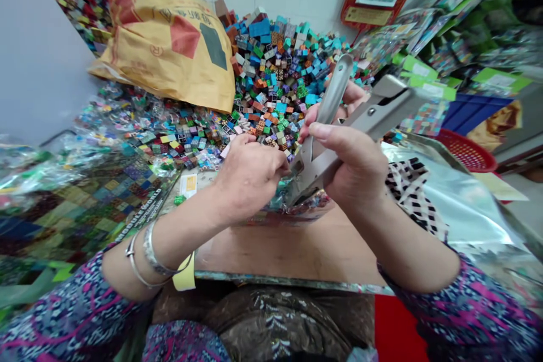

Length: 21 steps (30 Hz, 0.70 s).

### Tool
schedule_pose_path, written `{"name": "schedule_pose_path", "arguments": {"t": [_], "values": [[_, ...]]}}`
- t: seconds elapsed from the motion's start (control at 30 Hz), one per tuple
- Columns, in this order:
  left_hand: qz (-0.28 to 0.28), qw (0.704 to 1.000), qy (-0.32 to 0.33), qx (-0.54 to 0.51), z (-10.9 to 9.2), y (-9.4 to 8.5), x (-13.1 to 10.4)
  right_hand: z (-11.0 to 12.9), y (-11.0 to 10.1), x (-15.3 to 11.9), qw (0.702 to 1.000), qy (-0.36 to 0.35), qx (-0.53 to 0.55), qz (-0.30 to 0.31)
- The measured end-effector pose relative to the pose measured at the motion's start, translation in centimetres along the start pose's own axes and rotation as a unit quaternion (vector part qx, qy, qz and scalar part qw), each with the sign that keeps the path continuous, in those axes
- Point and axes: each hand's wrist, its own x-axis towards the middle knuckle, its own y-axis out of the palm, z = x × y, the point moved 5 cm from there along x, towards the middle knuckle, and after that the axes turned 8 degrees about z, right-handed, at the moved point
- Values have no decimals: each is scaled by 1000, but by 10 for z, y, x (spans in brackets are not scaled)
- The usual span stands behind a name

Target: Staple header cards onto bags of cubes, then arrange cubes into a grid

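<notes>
My right hand (356, 164) grips a silver metal plier stapler (326, 167) by its two handles, which stand apart and point up to the right. The stapler's jaw end points down at the top of a clear plastic bag (292, 212) with coloured contents, low over the brown board. Fingers curled, my left hand (252, 178) pinches the bag's upper edge right beside the jaws. My hands and the stapler partly cover the bag, and whether the jaws touch together cannot be seen.
Behind lies a large heap of small coloured blocks (280, 68), with a yellow sack (169, 45) over part of it. Packed clear bags (93, 198) cover the left side. A brown board (292, 254) lies in front. A red basket (464, 150) and silvery plastic sheeting (470, 203) are at right.
</notes>
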Motion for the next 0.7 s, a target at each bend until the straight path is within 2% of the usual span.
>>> {"name": "schedule_pose_path", "arguments": {"t": [0.2,0.33,0.47,0.57,0.7], "values": [[71,996,-39,-41,0,-16,-1,1,2,1,1000,1,9,-7],[90,996,-19,-11,-2,-12,0,0,3,1,1000,-5,8,-11],[82,996,-10,-16,-4,-1,2,2,7,1,1000,-1,0,3],[62,998,-9,-15,-6,1,4,6,7,3,999,30,-12,33],[65,998,-4,-21,-8,-2,3,14,5,11,993,66,61,71]]}}
